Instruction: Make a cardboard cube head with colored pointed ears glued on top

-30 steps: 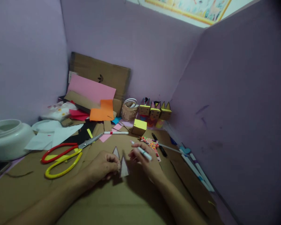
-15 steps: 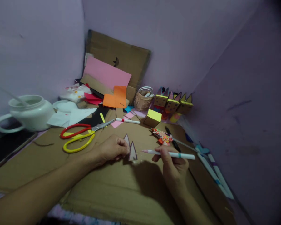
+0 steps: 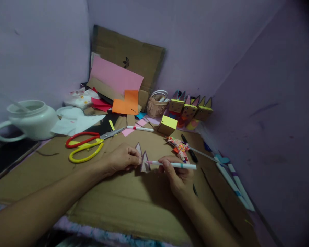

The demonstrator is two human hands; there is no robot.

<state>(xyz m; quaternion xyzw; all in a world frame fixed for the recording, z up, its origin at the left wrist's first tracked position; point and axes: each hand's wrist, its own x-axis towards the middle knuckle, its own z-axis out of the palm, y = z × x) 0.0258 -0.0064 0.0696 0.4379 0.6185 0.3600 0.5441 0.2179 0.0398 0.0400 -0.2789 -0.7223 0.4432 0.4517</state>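
Observation:
Two small pointed paper pieces with dark outlines stand out above the cardboard sheet (image 3: 113, 212). The fingers of my left hand (image 3: 127, 157) are pinched at the rear paper piece (image 3: 138, 148), just left of the front paper piece (image 3: 145, 165). A white marker with a teal band (image 3: 181, 165) is held nearly level in my right hand (image 3: 179, 175), its pinkish tip at the front piece. Whether the tip touches the paper is too small to tell.
Red-and-yellow scissors (image 3: 89, 145) lie left of my hands. A white pot (image 3: 32, 120) stands far left beside a dark phone (image 3: 12, 157). Behind are a yellow-topped box (image 3: 167, 125), a marker (image 3: 140, 128) and cat-eared boxes (image 3: 190, 109). More markers (image 3: 231, 185) lie right.
My right hand has moved left, bringing the marker's tip from beside the front paper piece onto or right over it. My left hand keeps its pinch. The whole view has shifted slightly.

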